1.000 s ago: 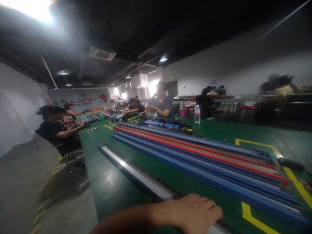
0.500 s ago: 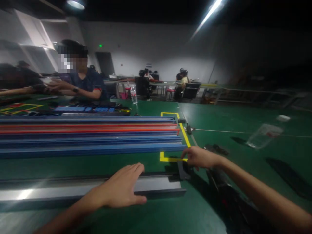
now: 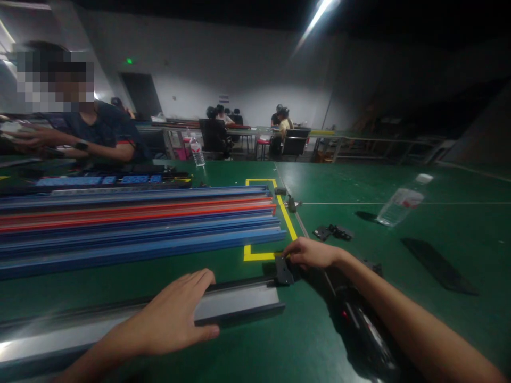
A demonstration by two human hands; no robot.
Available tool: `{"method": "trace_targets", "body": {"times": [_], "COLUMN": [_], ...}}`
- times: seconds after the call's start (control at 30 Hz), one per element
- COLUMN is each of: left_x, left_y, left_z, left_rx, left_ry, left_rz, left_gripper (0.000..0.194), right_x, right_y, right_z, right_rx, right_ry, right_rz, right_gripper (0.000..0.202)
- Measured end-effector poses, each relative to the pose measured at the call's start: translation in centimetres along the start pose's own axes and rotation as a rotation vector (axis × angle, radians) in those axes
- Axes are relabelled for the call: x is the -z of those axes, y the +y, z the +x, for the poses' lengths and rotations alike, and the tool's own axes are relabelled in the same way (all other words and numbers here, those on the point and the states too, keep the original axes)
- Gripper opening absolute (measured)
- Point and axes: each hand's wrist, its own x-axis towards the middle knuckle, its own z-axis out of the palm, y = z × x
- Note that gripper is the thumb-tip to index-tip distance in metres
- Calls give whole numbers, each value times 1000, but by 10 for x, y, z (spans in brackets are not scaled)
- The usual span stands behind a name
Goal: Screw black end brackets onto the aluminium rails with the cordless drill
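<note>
A long dark-edged metal channel point(image 3: 243, 299) with a silvery inner face lies along the front of the green table. Across it reaches my left hand point(image 3: 171, 314), thumb apart on the near side and fingers toward the far edge; whether it presses on the channel is unclear. At the channel's right end, my right hand point(image 3: 309, 252) has its fingers closed on a small black end cap point(image 3: 284, 270). The cap stands at the far corner of that end; I cannot tell whether it is seated. My right fingertips are partly hidden behind it.
Blue and red rails point(image 3: 179, 223) lie behind, near yellow tape point(image 3: 287, 215). Small black parts point(image 3: 333, 232), a black power tool point(image 3: 367, 330), a tilted water bottle point(image 3: 403, 203) and a dark flat object point(image 3: 437, 264) are to the right. A co-worker point(image 3: 104, 130) sits at far left.
The view has turned rightward, so everything appears further left. My right hand still holds the end cap at the channel's end, and my left hand stays over the channel.
</note>
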Motion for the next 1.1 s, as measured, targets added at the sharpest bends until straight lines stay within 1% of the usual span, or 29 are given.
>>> {"method": "trace_targets", "body": {"times": [0.23, 0.5, 0.67, 0.77, 0.83, 0.93, 1.03, 1.1], "left_x": [-4, -6, -2, 1, 2, 1, -1, -2], "left_y": [-6, -10, -4, 0, 2, 1, -2, -3], "left_z": [0, 0, 0, 0, 0, 1, 1, 0], "left_rx": [-17, -2, 31, 35, 32, 34, 45, 40], "left_ry": [24, 2, -58, -62, -52, -41, -36, -41], "left_rz": [10, 36, 56, 41, 20, -5, -11, -13], "left_gripper": [76, 77, 82, 80, 74, 72, 75, 75], "right_x": [-2, 4, -1, -3, -4, -3, -2, -3], "right_y": [3, 11, 13, 12, 11, 10, 7, 5], "right_z": [3, 5, 7, 8, 7, 4, -1, -3], "right_rx": [21, -1, -37, -30, -28, -58, -82, -41], "right_ry": [89, 157, 173, 214, 244, 245, 231, 209], "right_rz": [-55, -112, -152, -204, -243, -292, -339, -361], "right_gripper": [48, 34, 30, 30, 34, 43, 59, 70]}}
